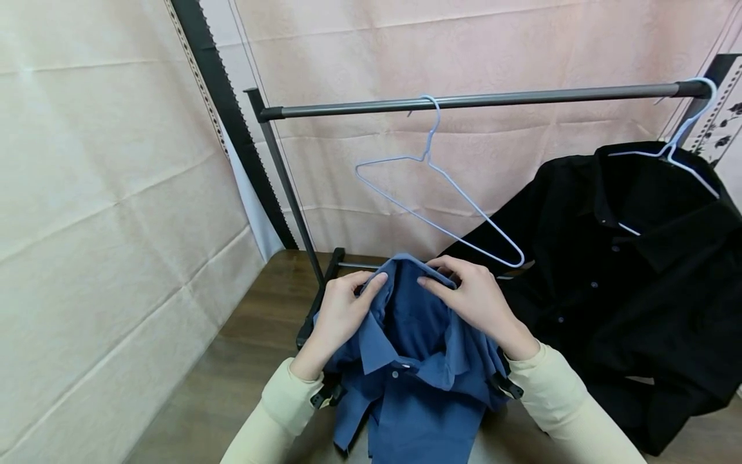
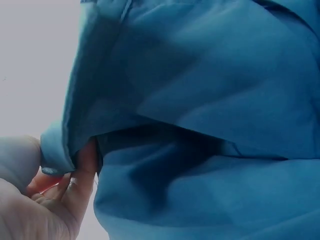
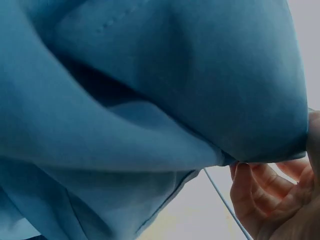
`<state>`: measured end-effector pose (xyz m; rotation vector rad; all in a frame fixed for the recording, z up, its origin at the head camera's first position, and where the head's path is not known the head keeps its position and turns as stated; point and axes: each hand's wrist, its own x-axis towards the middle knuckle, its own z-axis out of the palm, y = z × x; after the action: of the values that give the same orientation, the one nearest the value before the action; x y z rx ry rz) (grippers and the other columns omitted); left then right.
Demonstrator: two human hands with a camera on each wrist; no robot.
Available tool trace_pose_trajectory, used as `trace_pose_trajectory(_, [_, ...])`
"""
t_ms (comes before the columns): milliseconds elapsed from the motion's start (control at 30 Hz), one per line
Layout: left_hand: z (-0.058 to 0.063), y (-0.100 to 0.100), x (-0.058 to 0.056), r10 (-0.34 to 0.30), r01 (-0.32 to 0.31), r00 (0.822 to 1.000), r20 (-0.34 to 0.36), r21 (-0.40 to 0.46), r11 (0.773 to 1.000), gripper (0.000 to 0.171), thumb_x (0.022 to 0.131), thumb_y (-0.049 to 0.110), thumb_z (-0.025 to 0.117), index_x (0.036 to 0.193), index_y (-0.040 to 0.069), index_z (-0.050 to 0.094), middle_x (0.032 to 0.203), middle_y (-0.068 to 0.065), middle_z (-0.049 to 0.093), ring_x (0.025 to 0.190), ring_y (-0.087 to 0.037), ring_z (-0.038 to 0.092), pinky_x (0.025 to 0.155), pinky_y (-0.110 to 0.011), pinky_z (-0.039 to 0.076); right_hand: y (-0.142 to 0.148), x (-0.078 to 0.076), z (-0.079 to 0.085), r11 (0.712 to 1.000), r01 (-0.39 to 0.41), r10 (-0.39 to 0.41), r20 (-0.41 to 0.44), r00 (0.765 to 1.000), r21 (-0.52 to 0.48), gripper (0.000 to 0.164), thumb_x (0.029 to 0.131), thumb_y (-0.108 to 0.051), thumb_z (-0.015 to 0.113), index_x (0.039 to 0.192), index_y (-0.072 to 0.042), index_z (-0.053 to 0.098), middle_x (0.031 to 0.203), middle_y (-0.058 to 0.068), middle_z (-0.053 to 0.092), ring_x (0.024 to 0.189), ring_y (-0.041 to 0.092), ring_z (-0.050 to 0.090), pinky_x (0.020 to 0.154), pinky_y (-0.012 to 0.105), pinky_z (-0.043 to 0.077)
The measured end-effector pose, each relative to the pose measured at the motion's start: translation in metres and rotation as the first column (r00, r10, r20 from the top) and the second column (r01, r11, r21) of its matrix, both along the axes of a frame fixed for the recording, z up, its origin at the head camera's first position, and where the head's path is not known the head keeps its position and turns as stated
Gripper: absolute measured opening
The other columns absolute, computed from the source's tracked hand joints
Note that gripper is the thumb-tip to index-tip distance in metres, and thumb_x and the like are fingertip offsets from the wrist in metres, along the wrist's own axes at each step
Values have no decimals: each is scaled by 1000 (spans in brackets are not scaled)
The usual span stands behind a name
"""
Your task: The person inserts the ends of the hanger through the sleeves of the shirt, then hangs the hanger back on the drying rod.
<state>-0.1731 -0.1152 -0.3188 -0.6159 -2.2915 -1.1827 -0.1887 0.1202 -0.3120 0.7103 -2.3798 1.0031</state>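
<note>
Both hands hold up a blue button-up shirt (image 1: 426, 412) by its collar, front side toward me. My left hand (image 1: 343, 308) pinches the left side of the collar between thumb and fingers; in the left wrist view the thumb and fingers (image 2: 82, 185) grip the folded collar edge. On the other side, my right hand (image 1: 478, 298) pinches the collar, its fingertips partly behind the cloth. A button fastens the shirt below the collar opening. Just above and behind the collar, a light blue wire hanger (image 1: 429, 154) hangs bare on the rod.
A dark metal rack rod (image 1: 348, 108) runs across the back, with its upright (image 1: 290, 187) at the left. At the right, a black shirt (image 1: 580, 283) hangs on another blue hanger (image 1: 672, 145). Below is a brown wooden table (image 1: 249, 341); pale curtains (image 1: 116, 193) enclose the space.
</note>
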Motion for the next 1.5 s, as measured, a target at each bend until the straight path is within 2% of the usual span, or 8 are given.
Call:
trace_pose_trajectory(167, [2, 0, 0, -5, 4, 1000, 20, 4, 1000, 25, 93, 39, 56, 93, 20, 73, 74, 10, 64, 60, -3, 55, 58, -25, 45, 5, 6, 1, 1000, 9, -9, 0, 1000, 16, 40, 82, -54, 63, 111, -26, 64, 97, -11, 62, 75, 6, 56, 64, 30, 46])
trace_pose_trajectory(300, [2, -1, 0, 8, -7, 1000, 30, -3, 1000, 25, 92, 41, 56, 87, 24, 72, 59, 10, 55, 49, -7, 46, 50, -25, 38, 12, 8, 8, 998, 2, -12, -159, 987, -63, 31, 83, -41, 69, 107, -22, 67, 89, -10, 60, 73, 5, 54, 59, 25, 45])
trace_pose_trajectory(467, [2, -1, -1, -4, 3, 999, 53, 9, 1000, 25, 92, 43, 56, 87, 24, 72, 55, 9, 51, 47, -8, 44, 48, -25, 35, 24, 6, 28, 966, 6, -117, -415, 902, -259, 20, 78, -19, 77, 97, -14, 72, 87, -5, 64, 79, 12, 57, 66, 22, 42])
trace_pose_trajectory(600, [2, -1, -1, -6, 5, 998, 64, 20, 1000, 26, 92, 44, 55, 86, 25, 72, 53, 8, 50, 46, -8, 44, 47, -25, 34, 37, 4, 44, 931, 99, -259, -444, 858, -352, 26, 77, -19, 78, 101, -11, 72, 98, 0, 65, 91, 21, 55, 78, 29, 38])
trace_pose_trajectory(833, [-2, -3, -1, 10, -15, 995, 99, 42, 999, 31, 91, 48, 54, 77, 25, 69, 48, 6, 40, 45, -10, 43, 45, -25, 29, 64, -19, 33, 888, 240, -341, -210, 916, -392, 50, 85, -33, 69, 131, -28, 53, 118, -1, 59, 108, 21, 52, 85, 40, 40])
trace_pose_trajectory(1067, [-4, -6, 0, 5, -9, 995, 102, 36, 999, 28, 90, 48, 55, 82, 26, 71, 50, 7, 43, 47, -10, 46, 46, -24, 32, 70, -33, 12, 926, 230, -212, 90, 973, -299, 51, 91, -49, 53, 139, -43, 35, 124, 3, 56, 101, 23, 59, 73, 40, 51])
trace_pose_trajectory(1200, [-4, -8, -1, 10, -12, 996, 90, 20, 1000, 27, 90, 48, 55, 84, 28, 72, 51, 8, 44, 48, -9, 44, 48, -24, 33, 65, -37, 9, 932, 168, -130, 135, 982, -322, 45, 92, -50, 49, 135, -42, 41, 118, 7, 59, 89, 23, 64, 57, 32, 54])
trace_pose_trajectory(1500, [-4, -15, -1, 7, -6, 995, 97, -14, 1000, 27, 91, 47, 54, 89, 28, 72, 63, 11, 57, 52, -7, 48, 54, -26, 40, 50, -33, 17, 914, 78, -49, 84, 995, -398, 35, 96, -37, 49, 131, -30, 52, 106, 9, 65, 87, 23, 65, 64, 29, 53])
